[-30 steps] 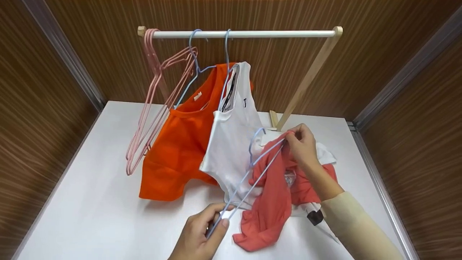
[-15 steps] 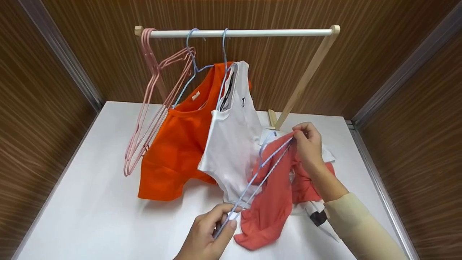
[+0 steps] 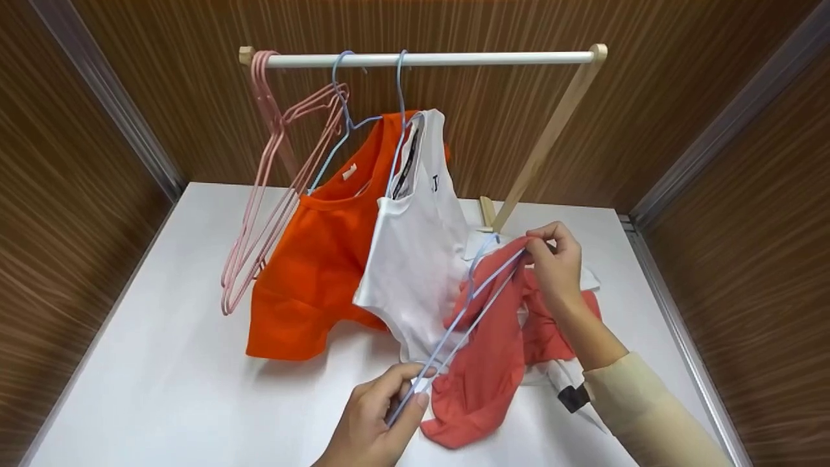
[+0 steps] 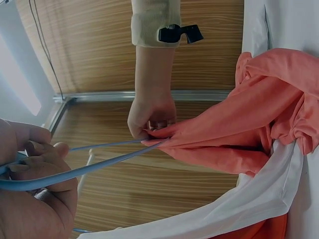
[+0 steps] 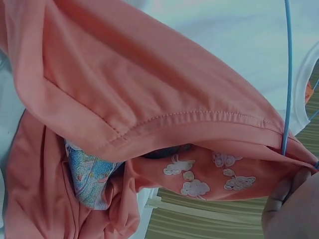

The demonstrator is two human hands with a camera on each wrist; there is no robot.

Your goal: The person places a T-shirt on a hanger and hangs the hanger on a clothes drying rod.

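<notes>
My left hand (image 3: 379, 412) grips one end of a light blue clothes hanger (image 3: 447, 334). The hanger slants up to the right, its hook near the rack's foot. At its far end, my right hand (image 3: 554, 259) pinches a coral-red top (image 3: 483, 350) around the hanger's tip. The top hangs from those fingers, its lower part on the white table. In the right wrist view, the hanger's blue bar (image 5: 288, 74) runs into the stitched opening of the top (image 5: 149, 84), which bears pale appliqués. The left wrist view shows the top's fabric (image 4: 224, 124) drawn taut toward the right hand (image 4: 152, 117).
A white-barred rack (image 3: 493, 59) holds several pink hangers (image 3: 259, 188), an orange tank top (image 3: 318, 259) and a white tank top (image 3: 415, 253), both on blue hangers. White clothing (image 3: 564, 376) lies under the coral top. Wood-grain walls (image 3: 746, 181) close in the table (image 3: 162, 363).
Both hands have shifted slightly right with the hanger and the coral top. The hanger's hook has swung right, toward the rack's foot. The hanging clothes stay on the bar.
</notes>
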